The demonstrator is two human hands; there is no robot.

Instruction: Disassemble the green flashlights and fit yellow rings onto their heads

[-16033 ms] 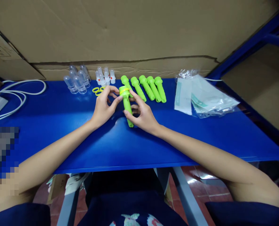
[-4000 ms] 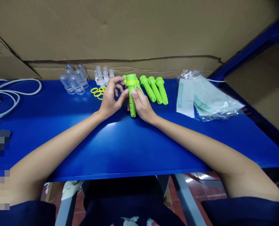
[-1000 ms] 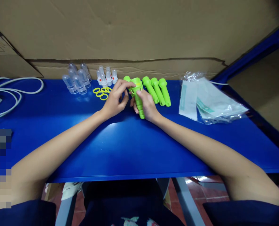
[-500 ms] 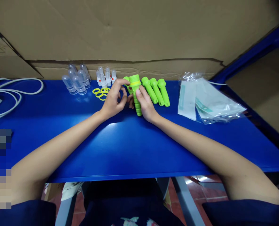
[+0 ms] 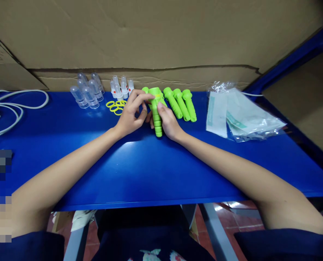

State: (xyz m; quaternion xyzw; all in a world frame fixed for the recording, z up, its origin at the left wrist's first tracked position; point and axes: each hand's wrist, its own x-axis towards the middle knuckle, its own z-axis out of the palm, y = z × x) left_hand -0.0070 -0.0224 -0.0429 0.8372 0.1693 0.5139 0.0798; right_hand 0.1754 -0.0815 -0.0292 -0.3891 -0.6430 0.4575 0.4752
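Note:
My right hand [image 5: 170, 121] is wrapped around the ribbed handle of a green flashlight body [image 5: 157, 123], which stands nearly upright with its wide threaded end up. A yellow ring [image 5: 158, 96] shows around the neck below that end. My left hand [image 5: 134, 112] is loosely curled with fingers apart, its index fingertip touching the neck at the ring. No grip by its thumb can be seen. Several loose yellow rings [image 5: 113, 108] lie just left of this hand. Behind the held piece, another green body [image 5: 145, 89] is mostly hidden.
Three green flashlight bodies [image 5: 182, 105] lie right of my hands. Clear plastic caps [image 5: 90, 97] and small white-based bulb pieces [image 5: 119, 95] stand at the back left. A plastic bag with papers [image 5: 240, 116] lies right, a white cable [image 5: 22, 105] left, and cardboard [image 5: 150, 36] rises behind the blue table [image 5: 139, 174].
The green flashlight body has tilted, its threaded end now facing away more and its lower end nearer me. My left index finger has moved right, across the front of the neck.

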